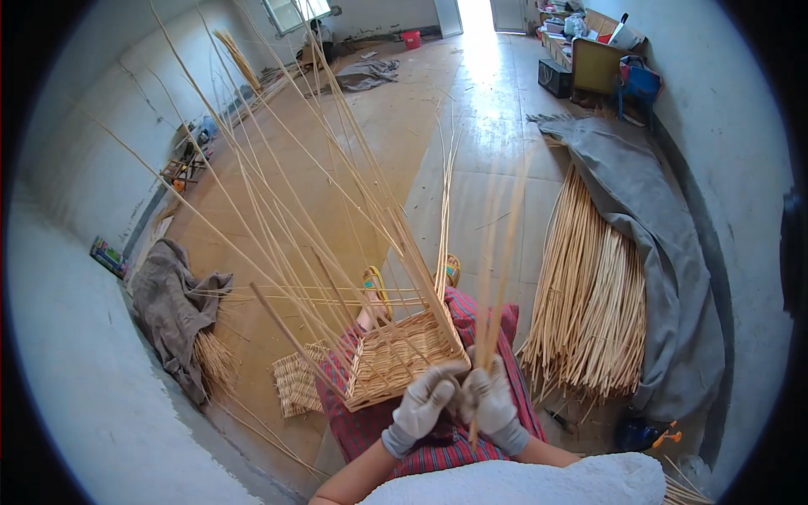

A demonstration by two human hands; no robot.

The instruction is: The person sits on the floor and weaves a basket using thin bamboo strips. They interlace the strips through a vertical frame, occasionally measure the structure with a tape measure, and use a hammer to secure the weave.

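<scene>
A half-woven wicker basket (391, 358) with long upright rods rests tilted on my lap over a red striped cloth (412, 459). Both of my hands wear whitish gloves and meet at the basket's near right corner. My right hand (492, 404) is closed round a few long wicker rods (500, 295), which stand up blurred by motion. Close beside it, my left hand (423, 402) has its fingers curled in at the corner; what they pinch is hidden. Thicker stakes stand at the basket's corners.
A large bundle of cut wicker rods (589, 303) lies at right, partly under a grey cloth (665, 252). At left are a flat woven panel (297, 383) and a brown cloth (172, 303) over more rods. Another person (318, 42) sits at the far left.
</scene>
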